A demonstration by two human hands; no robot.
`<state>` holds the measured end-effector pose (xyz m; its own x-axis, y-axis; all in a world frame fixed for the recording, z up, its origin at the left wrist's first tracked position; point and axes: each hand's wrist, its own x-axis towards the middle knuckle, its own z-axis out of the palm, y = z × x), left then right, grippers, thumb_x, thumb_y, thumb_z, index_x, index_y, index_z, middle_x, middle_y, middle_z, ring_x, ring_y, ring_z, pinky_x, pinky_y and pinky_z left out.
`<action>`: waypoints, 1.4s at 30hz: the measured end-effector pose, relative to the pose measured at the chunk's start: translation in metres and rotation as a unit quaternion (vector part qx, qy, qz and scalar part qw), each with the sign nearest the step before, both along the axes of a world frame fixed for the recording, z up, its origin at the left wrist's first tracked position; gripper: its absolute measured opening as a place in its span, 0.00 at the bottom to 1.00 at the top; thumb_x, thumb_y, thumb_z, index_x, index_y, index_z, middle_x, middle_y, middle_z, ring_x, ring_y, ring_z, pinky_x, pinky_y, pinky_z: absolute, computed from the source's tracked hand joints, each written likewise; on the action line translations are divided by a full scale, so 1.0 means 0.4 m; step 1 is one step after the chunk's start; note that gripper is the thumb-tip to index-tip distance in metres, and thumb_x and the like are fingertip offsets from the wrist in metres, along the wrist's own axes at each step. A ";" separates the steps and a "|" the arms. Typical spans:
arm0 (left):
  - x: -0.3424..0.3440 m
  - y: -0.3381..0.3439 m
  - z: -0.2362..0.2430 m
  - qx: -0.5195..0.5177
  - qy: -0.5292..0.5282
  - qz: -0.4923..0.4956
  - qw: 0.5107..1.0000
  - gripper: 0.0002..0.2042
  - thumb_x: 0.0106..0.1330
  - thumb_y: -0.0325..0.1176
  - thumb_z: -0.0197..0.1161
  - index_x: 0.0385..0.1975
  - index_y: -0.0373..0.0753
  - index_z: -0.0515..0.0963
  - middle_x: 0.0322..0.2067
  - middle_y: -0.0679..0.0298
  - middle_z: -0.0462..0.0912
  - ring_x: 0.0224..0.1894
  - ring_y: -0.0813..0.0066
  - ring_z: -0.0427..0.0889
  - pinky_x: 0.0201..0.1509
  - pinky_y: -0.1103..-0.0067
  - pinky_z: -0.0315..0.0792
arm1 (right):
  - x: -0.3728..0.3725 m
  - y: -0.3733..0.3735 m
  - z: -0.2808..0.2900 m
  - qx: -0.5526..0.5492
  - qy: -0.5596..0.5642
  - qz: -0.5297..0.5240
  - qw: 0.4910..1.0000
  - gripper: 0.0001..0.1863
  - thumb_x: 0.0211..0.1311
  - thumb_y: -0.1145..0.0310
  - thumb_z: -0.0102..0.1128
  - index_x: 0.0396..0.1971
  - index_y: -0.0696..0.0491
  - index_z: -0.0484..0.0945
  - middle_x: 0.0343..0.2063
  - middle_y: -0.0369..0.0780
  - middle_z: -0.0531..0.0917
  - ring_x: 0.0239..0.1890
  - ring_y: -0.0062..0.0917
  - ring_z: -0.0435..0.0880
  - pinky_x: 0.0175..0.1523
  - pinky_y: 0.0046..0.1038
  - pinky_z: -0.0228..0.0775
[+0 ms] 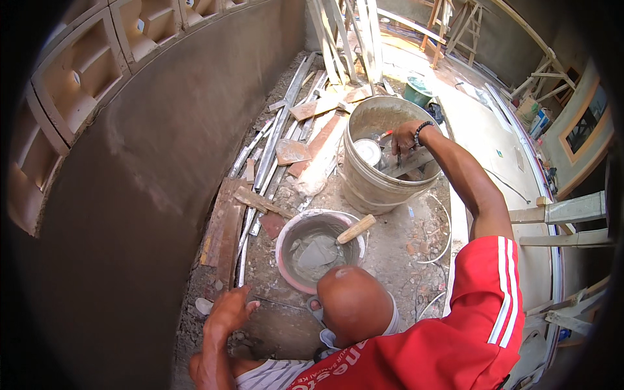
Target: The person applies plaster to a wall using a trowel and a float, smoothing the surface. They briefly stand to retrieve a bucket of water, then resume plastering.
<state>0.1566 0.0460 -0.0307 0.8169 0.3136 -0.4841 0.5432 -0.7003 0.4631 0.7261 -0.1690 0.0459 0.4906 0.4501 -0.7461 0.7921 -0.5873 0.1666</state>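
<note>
Red sleeve [480,283] nearest, on the near-right side of the large bucket [374,188]. Left hand [229,311] near-left of it, relaxed, released. Basin [281,260] just before it. Right hand [408,138] inside, fingers curled above flat grey piece [411,166]; grasp: cannot tell.

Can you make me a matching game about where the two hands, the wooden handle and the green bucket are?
Things:
1. Right hand
2. Left hand
3. Wooden handle
4. Green bucket

Places:
A. Across the rim of the round tub
B. Beyond the big bucket
C. At the big bucket's opening
D. Left of the bent knee

Right pairs: 1-C, 2-D, 3-A, 4-B
</note>
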 end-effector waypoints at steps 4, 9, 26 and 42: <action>-0.002 0.011 -0.058 0.007 -0.001 -0.016 1.000 0.25 0.64 0.41 0.62 0.58 0.33 0.70 0.51 0.43 0.77 0.55 0.47 0.75 0.59 0.63 0.68 | 0.055 -0.008 -0.047 -0.020 -0.052 0.094 0.994 0.26 0.47 0.66 0.70 0.52 0.45 0.80 0.39 0.39 0.86 0.35 0.31 0.84 0.39 0.33 0.75; 0.014 0.020 -0.079 -0.026 0.004 -0.006 1.000 0.25 0.64 0.40 0.62 0.58 0.33 0.70 0.52 0.43 0.77 0.56 0.48 0.75 0.60 0.64 0.67 | 0.033 0.026 0.040 -0.128 -0.020 0.030 0.991 0.24 0.46 0.68 0.70 0.49 0.47 0.82 0.38 0.42 0.86 0.37 0.35 0.84 0.40 0.35 0.76; 0.362 -0.103 0.173 -0.119 -0.196 -0.139 0.963 0.20 0.65 0.35 0.62 0.55 0.34 0.73 0.48 0.47 0.80 0.49 0.51 0.80 0.50 0.67 0.74 | 0.000 -0.098 0.365 0.240 -0.191 0.047 0.951 0.15 0.51 0.71 0.68 0.41 0.53 0.85 0.34 0.42 0.87 0.38 0.33 0.85 0.44 0.35 0.74; 0.442 -0.098 0.061 -0.176 -0.195 -0.111 0.958 0.21 0.66 0.36 0.61 0.56 0.33 0.72 0.48 0.48 0.80 0.47 0.58 0.81 0.50 0.69 0.74 | -0.070 0.038 0.254 0.087 -0.126 0.214 0.965 0.13 0.56 0.70 0.55 0.36 0.58 0.84 0.36 0.49 0.85 0.41 0.41 0.85 0.44 0.38 0.76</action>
<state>0.3333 0.0068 -0.0064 0.9850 -0.0152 -0.1721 0.1367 -0.5408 0.8300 0.6982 -0.1538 0.1477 0.3890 0.7585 -0.5228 0.9151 -0.2525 0.3144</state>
